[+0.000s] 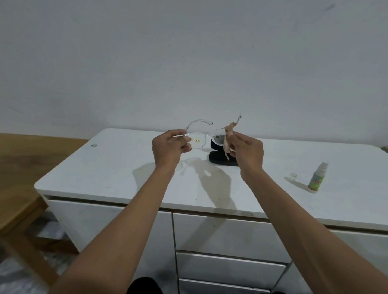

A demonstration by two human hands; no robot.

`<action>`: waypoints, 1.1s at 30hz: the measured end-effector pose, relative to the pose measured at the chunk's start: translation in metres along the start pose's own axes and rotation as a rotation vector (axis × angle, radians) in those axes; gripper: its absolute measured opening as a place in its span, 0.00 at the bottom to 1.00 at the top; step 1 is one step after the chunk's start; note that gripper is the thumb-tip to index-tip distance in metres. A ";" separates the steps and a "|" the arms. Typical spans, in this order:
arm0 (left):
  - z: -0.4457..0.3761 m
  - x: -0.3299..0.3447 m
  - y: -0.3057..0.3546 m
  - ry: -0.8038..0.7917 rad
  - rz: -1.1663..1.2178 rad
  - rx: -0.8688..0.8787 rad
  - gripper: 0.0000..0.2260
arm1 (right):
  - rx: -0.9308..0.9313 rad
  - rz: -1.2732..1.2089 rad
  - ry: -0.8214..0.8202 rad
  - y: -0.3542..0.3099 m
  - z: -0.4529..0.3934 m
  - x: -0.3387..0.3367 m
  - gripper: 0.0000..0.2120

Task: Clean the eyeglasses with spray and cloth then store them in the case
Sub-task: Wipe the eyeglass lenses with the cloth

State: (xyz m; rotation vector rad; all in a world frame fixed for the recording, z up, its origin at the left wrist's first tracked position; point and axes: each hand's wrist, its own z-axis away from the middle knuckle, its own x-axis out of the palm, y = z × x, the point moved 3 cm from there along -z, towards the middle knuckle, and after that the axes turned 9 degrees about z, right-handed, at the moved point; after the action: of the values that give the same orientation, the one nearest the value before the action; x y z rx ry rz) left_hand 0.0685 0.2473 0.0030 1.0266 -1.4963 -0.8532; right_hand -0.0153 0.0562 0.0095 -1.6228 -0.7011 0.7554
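Observation:
I hold clear-framed eyeglasses (197, 140) in the air above the white cabinet top (125, 166), temples unfolded and pointing away from me. My left hand (169, 149) pinches the left lens rim; yellowish specks show on that lens. My right hand (246, 152) grips a small beige cloth (228, 140) and presses it onto the right lens. The black case (221, 159) lies open on the cabinet just behind my hands, partly hidden by them. The spray bottle (317, 177) stands upright at the right, its clear cap (293, 174) beside it.
The white cabinet has drawers (227, 270) below its front edge. A wooden table (11, 183) stands to the left, lower than the cabinet. A plain white wall rises behind.

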 end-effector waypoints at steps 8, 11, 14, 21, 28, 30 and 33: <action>0.004 0.001 0.017 -0.016 0.021 0.006 0.08 | -0.118 0.025 0.112 -0.008 0.007 0.011 0.12; 0.006 0.001 0.021 -0.022 0.045 0.002 0.08 | -0.114 0.010 0.176 -0.007 0.004 0.012 0.06; 0.008 0.002 0.022 -0.010 0.060 -0.006 0.08 | -0.113 -0.059 0.223 -0.008 0.004 0.015 0.06; 0.012 0.006 0.025 0.031 0.057 0.010 0.09 | 0.040 -0.325 0.248 -0.004 -0.003 0.031 0.07; 0.010 -0.006 0.020 0.105 0.076 -0.001 0.08 | -0.070 -0.133 0.055 -0.011 -0.007 0.030 0.06; 0.010 -0.014 0.017 0.132 0.079 -0.025 0.08 | -0.092 -0.014 -0.068 -0.010 -0.009 0.025 0.05; 0.008 -0.024 0.014 0.149 0.028 -0.033 0.08 | -0.089 0.116 -0.193 -0.010 -0.008 0.018 0.05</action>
State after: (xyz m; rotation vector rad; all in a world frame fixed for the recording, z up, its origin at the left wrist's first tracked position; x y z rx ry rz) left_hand 0.0591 0.2744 0.0057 1.0203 -1.3639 -0.7624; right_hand 0.0013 0.0673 0.0183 -1.6976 -0.7923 0.9863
